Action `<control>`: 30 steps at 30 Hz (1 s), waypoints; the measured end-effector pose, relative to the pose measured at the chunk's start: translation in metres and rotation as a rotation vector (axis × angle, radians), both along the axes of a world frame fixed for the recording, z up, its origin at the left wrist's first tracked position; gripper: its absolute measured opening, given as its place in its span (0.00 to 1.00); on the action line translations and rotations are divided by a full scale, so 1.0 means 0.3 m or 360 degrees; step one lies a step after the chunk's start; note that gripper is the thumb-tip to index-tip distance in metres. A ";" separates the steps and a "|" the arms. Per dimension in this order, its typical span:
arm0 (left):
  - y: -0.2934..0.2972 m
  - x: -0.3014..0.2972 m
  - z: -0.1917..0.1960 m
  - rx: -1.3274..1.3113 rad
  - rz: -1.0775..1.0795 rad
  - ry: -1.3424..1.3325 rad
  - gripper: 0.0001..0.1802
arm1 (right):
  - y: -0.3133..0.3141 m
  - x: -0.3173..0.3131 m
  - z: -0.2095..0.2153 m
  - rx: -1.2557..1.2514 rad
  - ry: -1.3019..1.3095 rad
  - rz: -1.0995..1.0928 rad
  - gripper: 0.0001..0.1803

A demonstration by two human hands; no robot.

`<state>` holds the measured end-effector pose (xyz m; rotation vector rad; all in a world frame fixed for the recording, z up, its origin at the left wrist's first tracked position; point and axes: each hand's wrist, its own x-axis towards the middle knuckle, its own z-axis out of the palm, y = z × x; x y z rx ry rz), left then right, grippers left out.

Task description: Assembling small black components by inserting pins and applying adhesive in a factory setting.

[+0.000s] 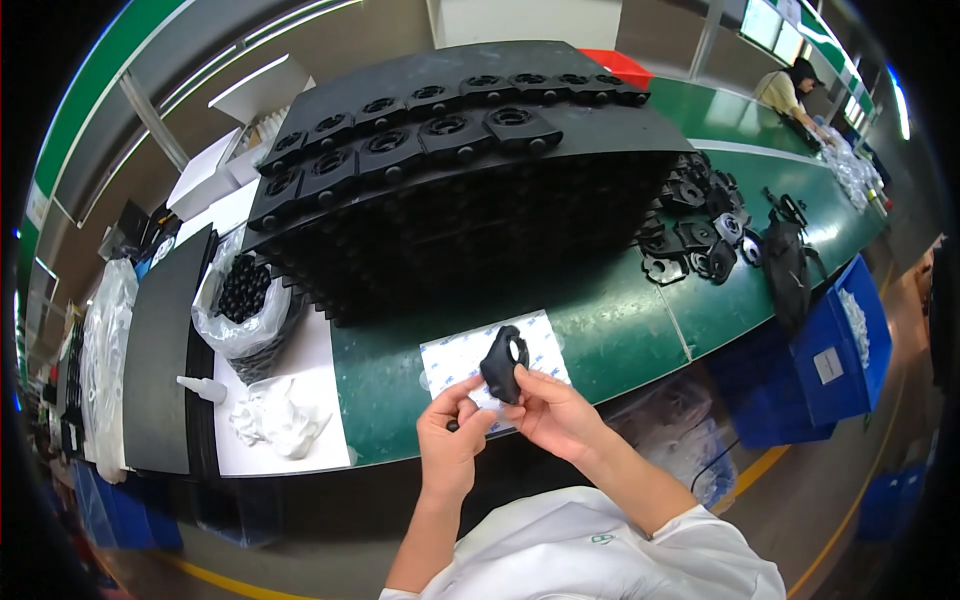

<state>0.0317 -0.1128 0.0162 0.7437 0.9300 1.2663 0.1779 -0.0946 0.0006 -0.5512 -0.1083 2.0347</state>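
My right hand grips a black plastic part with a round hole through its upper end, thumb and fingers at its lower right edge. The part is raised over a white sheet with blue print lying on the table. Close by on the left, my left hand is closed, its forefinger reaching to the part's lower left side. A small dark piece shows between its curled fingers; its exact kind is too small to make out.
A tall stack of black sheets carries rows of black parts. Left stand a bag of black balls, a white nozzle bottle and crumpled white cloth. Loose black parts and blue bins are right; a person works beyond.
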 end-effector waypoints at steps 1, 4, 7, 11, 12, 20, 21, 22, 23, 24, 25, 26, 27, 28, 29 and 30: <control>0.004 -0.008 0.019 -0.0023 -0.0028 -0.0129 0.14 | 0.003 0.006 0.011 0.0010 -0.0004 -0.0009 0.07; 0.016 -0.043 0.024 -0.0261 -0.0026 -0.0488 0.16 | 0.010 0.034 0.031 -0.0287 0.0535 -0.0051 0.07; 0.023 -0.091 0.006 -0.0509 0.0003 -0.0861 0.15 | 0.029 0.093 0.067 -0.0215 0.0630 -0.0104 0.07; 0.013 -0.137 -0.002 -0.0597 0.0074 -0.1049 0.14 | 0.076 0.174 0.272 0.0503 -0.0716 -0.0702 0.11; 0.007 -0.156 -0.016 -0.0554 0.0058 -0.1100 0.15 | 0.127 0.229 0.255 0.1053 -0.1113 -0.0950 0.17; 0.009 -0.150 -0.027 -0.0558 0.0086 -0.0957 0.13 | 0.488 0.434 0.615 0.1527 -0.2579 -0.0956 0.18; 0.009 -0.147 -0.025 -0.0564 0.0063 -0.0917 0.12 | 0.525 0.436 0.630 0.1537 -0.2766 -0.0863 0.19; 0.008 -0.145 -0.024 -0.0562 0.0060 -0.0917 0.12 | 0.551 0.429 0.654 0.1419 -0.2790 -0.0627 0.18; 0.005 -0.145 -0.024 -0.0549 0.0026 -0.0901 0.10 | 0.577 0.418 0.673 0.1300 -0.2799 -0.0388 0.18; 0.003 -0.144 -0.024 -0.0537 -0.0010 -0.0884 0.09 | 0.608 0.415 0.674 0.1180 -0.2758 -0.0243 0.18; 0.001 -0.142 -0.023 -0.0540 -0.0007 -0.0884 0.09 | 0.622 0.402 0.675 0.1179 -0.2757 -0.0239 0.18; 0.001 -0.140 -0.019 -0.0563 -0.0006 -0.0877 0.08 | 0.631 0.391 0.674 0.1163 -0.2853 -0.0177 0.19; 0.000 -0.137 -0.017 -0.0588 -0.0009 -0.0870 0.09 | 0.634 0.389 0.674 0.1144 -0.2951 -0.0115 0.19; -0.001 -0.139 -0.020 -0.0592 -0.0007 -0.0869 0.09 | 0.634 0.398 0.672 0.1141 -0.2949 -0.0111 0.19; -0.002 -0.142 -0.026 -0.0574 -0.0025 -0.0903 0.12 | 0.629 0.420 0.669 0.1269 -0.3039 -0.0254 0.20; -0.002 -0.144 -0.029 -0.0558 -0.0045 -0.0936 0.14 | 0.619 0.447 0.666 0.1397 -0.3124 -0.0401 0.20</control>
